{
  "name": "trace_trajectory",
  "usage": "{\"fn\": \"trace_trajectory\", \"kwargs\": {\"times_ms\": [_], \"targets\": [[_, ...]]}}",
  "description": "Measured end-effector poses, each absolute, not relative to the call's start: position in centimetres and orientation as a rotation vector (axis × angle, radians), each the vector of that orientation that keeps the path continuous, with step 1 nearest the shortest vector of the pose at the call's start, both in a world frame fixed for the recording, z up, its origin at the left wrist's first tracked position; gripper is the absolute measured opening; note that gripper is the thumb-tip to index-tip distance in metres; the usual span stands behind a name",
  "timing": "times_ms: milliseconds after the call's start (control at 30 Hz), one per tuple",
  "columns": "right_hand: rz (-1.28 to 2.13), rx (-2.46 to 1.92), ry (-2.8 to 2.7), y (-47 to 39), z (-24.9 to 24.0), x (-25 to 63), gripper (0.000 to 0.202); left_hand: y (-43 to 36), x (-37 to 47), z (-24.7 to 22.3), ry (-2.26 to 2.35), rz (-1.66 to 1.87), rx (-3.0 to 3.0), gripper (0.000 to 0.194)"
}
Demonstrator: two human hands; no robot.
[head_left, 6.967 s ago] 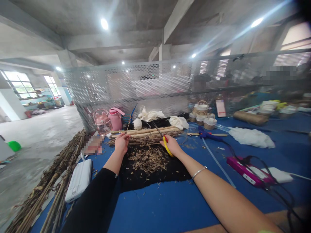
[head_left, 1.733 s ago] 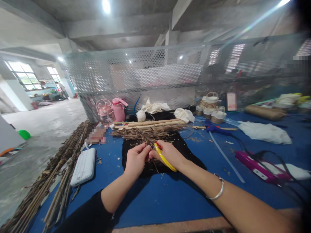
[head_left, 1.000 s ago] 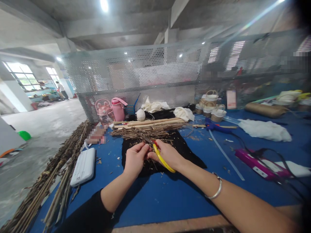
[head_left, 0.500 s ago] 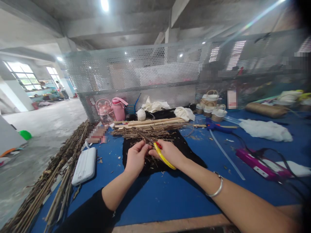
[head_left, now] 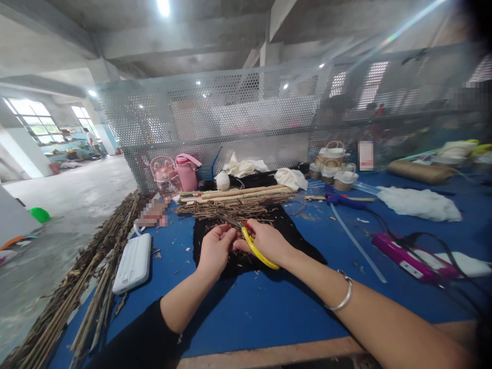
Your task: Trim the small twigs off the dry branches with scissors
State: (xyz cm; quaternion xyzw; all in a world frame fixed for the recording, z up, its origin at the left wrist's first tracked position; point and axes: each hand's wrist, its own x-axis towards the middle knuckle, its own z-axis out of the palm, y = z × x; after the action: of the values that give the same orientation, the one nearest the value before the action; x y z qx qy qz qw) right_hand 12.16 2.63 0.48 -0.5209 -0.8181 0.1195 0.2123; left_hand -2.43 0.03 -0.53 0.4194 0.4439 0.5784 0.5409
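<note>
My right hand (head_left: 267, 243) is closed round a pair of scissors with yellow and red handles (head_left: 258, 252), their dark blades pointing up and left. Just left of it, my left hand (head_left: 216, 248) is pinched, its thumb against its fingers; whatever it grips is too small to make out. Both hands are above a black cloth (head_left: 295, 241) strewn with bits of plant. Directly beyond the fingers lies a bundle of thin dry brown stems (head_left: 230, 207), and behind that are thicker pale sticks (head_left: 246, 193).
Long dried stalks (head_left: 103, 251) and a white power bank (head_left: 132, 264) lie at the left. Pink bottles (head_left: 187, 173) stand at the back before a perforated metal screen (head_left: 230, 118). A blue glue gun (head_left: 342, 199) and a purple device (head_left: 415, 259) lie to the right on the blue table (head_left: 246, 318).
The scissor blades have swung slightly to the left and lower. Both hands stay close together over the black cloth.
</note>
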Motion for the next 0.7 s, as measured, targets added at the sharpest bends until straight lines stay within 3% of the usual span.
{"fn": "trace_trajectory", "kwargs": {"times_ms": [500, 700], "targets": [[0.374, -1.588, -2.231, 2.96, 0.76, 12.22, 0.045, 0.66, -2.83, -1.51, 1.103, 1.377, 1.126, 0.029], [0.324, -1.565, -2.286, 2.59, 0.94, 12.14, 0.052, 0.52, -2.8, -1.22, 1.095, 1.414, 1.054, 0.028]]}}
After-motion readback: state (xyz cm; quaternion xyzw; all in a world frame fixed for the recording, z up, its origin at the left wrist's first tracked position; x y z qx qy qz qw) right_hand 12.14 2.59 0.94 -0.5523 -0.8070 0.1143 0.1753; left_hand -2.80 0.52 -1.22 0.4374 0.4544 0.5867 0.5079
